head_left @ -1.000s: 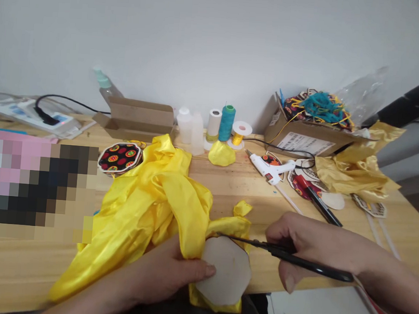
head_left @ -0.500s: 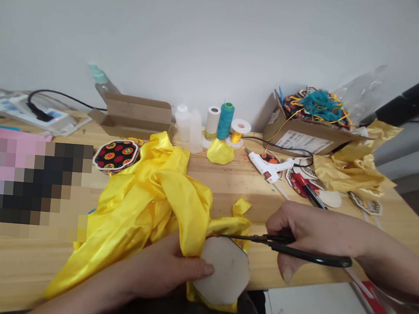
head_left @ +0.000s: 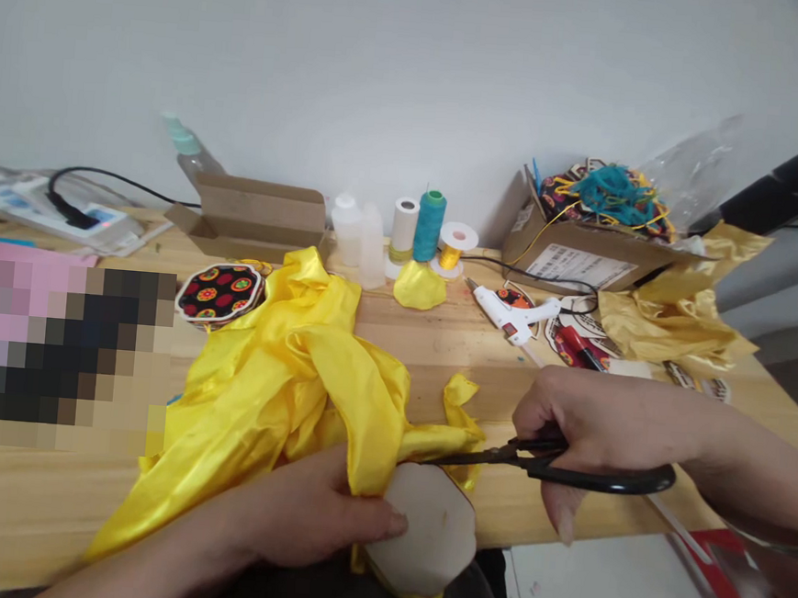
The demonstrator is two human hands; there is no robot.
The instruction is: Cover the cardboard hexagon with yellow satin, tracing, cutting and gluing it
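Observation:
My left hand [head_left: 317, 514] pinches yellow satin fabric [head_left: 282, 382] against a pale octagonal card piece [head_left: 433, 527] at the table's front edge, thumb on the card. My right hand [head_left: 603, 426] is closed around the black handles of scissors [head_left: 544, 462], whose blades point left and reach into the fabric just above the card. The fabric bunches across the middle of the wooden table [head_left: 25, 491].
A patterned black octagon [head_left: 220, 290] lies behind the fabric. At the back stand an open cardboard box [head_left: 260, 219], bottles, thread spools [head_left: 430, 226], a white glue gun [head_left: 515, 313], and a box of scraps [head_left: 583, 244] with gold fabric [head_left: 674, 316].
The scissors' blades have opened and advanced slightly left into the fabric. My right hand rose a little, and the card tilted lower over the table edge.

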